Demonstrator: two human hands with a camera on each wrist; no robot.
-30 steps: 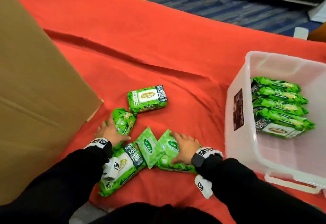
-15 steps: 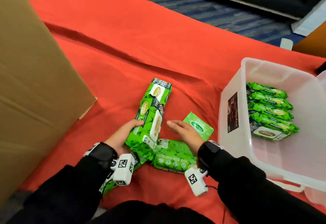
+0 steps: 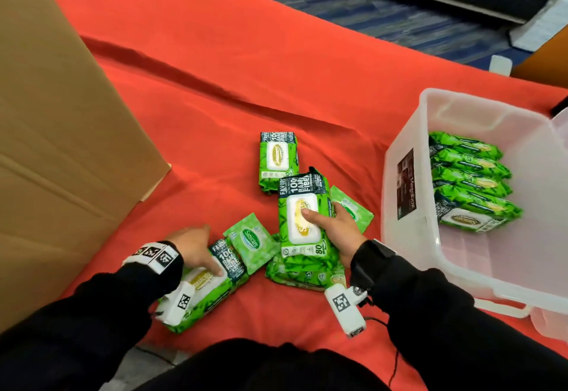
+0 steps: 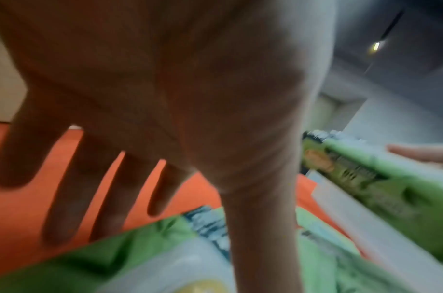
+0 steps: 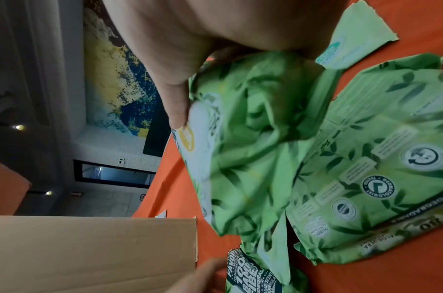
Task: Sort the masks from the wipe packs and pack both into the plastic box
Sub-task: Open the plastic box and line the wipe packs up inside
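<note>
My right hand (image 3: pixel 322 218) grips a green wipe pack (image 3: pixel 302 206) from its right side, thumb on the white lid, just above another pack (image 3: pixel 304 275) lying on the red cloth. In the right wrist view the thumb (image 5: pixel 178 109) presses that lid. My left hand (image 3: pixel 199 249) hovers open, fingers spread, over a wipe pack (image 3: pixel 209 286) at the near left, thumb touching it. A further pack (image 3: pixel 278 160) lies beyond. Two flat pale-green mask sachets (image 3: pixel 252 241) (image 3: pixel 356 209) lie beside the packs. The clear plastic box (image 3: pixel 396 237) at the right holds several wipe packs (image 3: pixel 470 181) on edge.
A large cardboard box (image 3: pixel 61 144) fills the left side, its flap near my left hand. The red cloth (image 3: pixel 215 67) covers the surface, with folds across the middle. The plastic box has bare floor in its near half. Blue carpet lies beyond the far edge.
My left hand let go of the packs it held up and dropped to the near-left pack. My right hand took hold of one pack; another now lies farther out on the cloth.
</note>
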